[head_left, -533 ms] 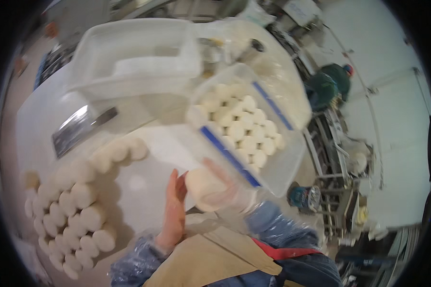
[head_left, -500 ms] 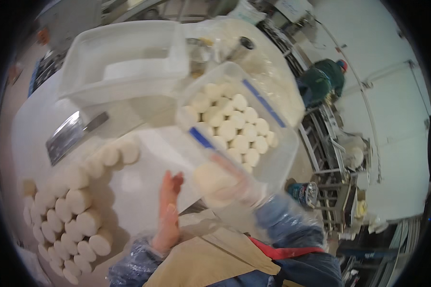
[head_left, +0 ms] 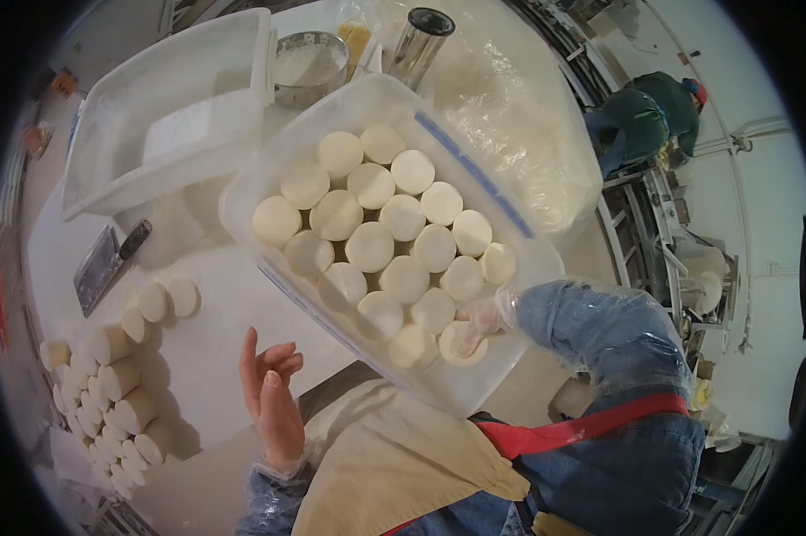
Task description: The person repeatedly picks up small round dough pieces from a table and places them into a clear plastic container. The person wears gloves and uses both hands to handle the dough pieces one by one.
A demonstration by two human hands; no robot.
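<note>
A clear plastic bin [head_left: 501,384] with blue handles stands in front of me, filled with rows of thick, round, pale dough pieces [head_left: 369,247]. My right hand [head_left: 483,323], in a thin clear glove, reaches into its near right end with its fingers on a dough disc [head_left: 462,347] beside the others. Part of this hand is hidden by the wrist and sleeve. My left hand [head_left: 274,397] is raised near the table edge, left of the bin, with fingers loosely apart and nothing in it. More dough pieces [head_left: 117,380] lie stacked on their sides at the left.
An empty-looking white tub [head_left: 166,112] stands at the far left. Nearby are a cleaver [head_left: 108,259], a metal bowl [head_left: 310,70] of white powder and a metal cylinder [head_left: 419,43]. Clear plastic sheeting [head_left: 510,116] covers something far right. Another person [head_left: 658,121] bends over beyond.
My right hand has carried a dough piece rightward into the bin, at its near right end. My left hand has shifted left and down in view. The view has also turned.
</note>
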